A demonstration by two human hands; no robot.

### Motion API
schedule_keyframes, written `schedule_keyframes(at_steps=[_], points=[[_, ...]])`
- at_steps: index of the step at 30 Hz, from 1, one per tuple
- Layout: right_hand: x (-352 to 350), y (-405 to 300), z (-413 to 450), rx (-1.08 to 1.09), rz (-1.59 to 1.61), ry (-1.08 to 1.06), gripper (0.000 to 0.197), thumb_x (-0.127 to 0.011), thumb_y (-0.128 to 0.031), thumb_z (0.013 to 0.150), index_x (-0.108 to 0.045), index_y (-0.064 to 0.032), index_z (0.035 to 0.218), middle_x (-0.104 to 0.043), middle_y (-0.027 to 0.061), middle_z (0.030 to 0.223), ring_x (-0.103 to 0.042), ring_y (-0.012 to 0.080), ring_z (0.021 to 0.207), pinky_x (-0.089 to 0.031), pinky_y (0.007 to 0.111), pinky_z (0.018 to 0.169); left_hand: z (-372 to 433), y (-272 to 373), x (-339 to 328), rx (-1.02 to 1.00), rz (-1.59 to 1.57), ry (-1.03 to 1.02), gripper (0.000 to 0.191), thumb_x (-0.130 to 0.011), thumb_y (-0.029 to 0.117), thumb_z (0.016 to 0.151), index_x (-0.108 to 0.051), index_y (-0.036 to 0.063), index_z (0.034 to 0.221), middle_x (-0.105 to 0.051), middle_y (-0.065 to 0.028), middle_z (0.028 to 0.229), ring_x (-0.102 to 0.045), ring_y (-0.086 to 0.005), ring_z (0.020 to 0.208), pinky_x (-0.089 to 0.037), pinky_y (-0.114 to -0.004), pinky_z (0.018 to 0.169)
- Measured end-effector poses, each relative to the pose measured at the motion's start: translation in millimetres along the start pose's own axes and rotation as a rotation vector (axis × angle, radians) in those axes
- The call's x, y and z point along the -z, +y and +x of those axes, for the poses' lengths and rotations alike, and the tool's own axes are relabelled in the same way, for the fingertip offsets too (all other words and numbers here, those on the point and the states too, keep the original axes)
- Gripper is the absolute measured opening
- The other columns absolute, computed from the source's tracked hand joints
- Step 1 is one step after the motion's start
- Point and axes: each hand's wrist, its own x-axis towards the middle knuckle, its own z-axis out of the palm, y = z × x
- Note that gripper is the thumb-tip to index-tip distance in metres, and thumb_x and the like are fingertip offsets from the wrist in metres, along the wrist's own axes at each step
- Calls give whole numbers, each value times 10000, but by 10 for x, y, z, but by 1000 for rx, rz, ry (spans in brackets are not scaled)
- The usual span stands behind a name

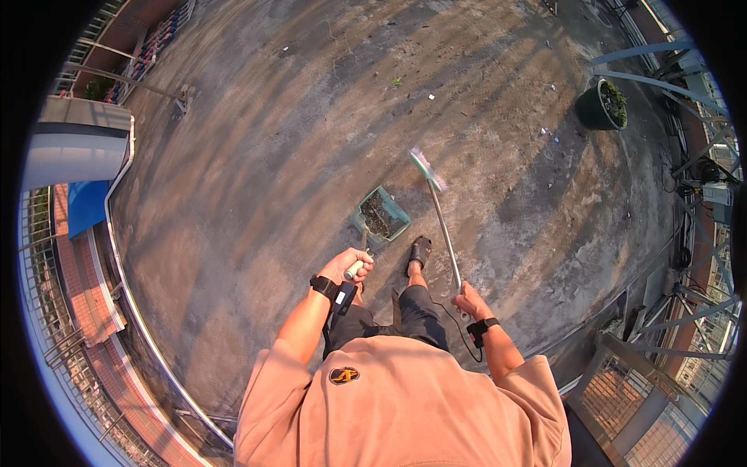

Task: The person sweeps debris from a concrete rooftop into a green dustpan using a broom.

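My left hand (352, 266) grips the pale green handle of a green plastic dustpan (401, 229), which holds a pile of dark debris (378, 216). My right hand (471, 302) is closed around the metal pole of a broom (446, 233). The broom's green head with pale bristles (428, 170) is beyond the dustpan, up and to its right, apart from it. Whether the bristles touch the floor I cannot tell.
Small pale scraps (431, 97) and a green sprig (397, 82) are scattered over the stained concrete floor (262, 175). A dark green planter (590, 111) stands at the upper right, near metal struts. A white pipe (131, 303) edges the left side.
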Motion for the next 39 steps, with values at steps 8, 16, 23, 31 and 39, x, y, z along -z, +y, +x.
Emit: schedule_keyframes(at_steps=[8, 16, 23, 31, 39], points=[[-723, 147, -132, -97, 58, -274, 295, -622, -124, 740, -509, 19, 971, -564, 54, 745, -546, 148, 683, -449, 295, 598, 129, -22, 66, -22, 24, -24, 126, -591, 82, 774, -500, 87, 687, -534, -8, 572, -498, -70, 415, -397, -220, 353], [-665, 268, -938, -81, 222, -126, 208, -643, -49, 742, -472, -23, 857, -508, 39, 583, -512, 135, 465, -392, 286, 412, 188, -152, 153, 14, 84, -48, 169, -561, 81, 797, -445, 90, 675, -517, -17, 585, -480, -71, 417, -368, -217, 359], [-932, 311, -644, -88, 248, 97, 217, -632, -85, 712, -459, -30, 830, -515, 39, 571, -507, 132, 464, -389, 288, 420, 92, -247, 359, 64, -15, -131, 161, -549, 58, 778, -434, 65, 666, -487, -34, 580, -457, -107, 397, -355, -255, 340], [-1907, 170, -83, -117, 257, -168, 120, -627, -87, 719, -531, -17, 700, -529, 41, 569, -507, 147, 472, -385, 285, 447, 214, -351, 448, 138, 102, -88, 133, -546, 48, 765, -454, 42, 670, -500, -61, 567, -471, -129, 393, -359, -258, 319], [-1565, 205, -740, -35, 492, -258, 165, -617, -67, 736, -480, -34, 821, -486, 7, 623, -478, 103, 488, -376, 254, 449, 115, -300, 582, 134, 83, -82, 123, -548, 59, 775, -472, 42, 680, -513, -50, 583, -484, -119, 398, -371, -239, 327]])
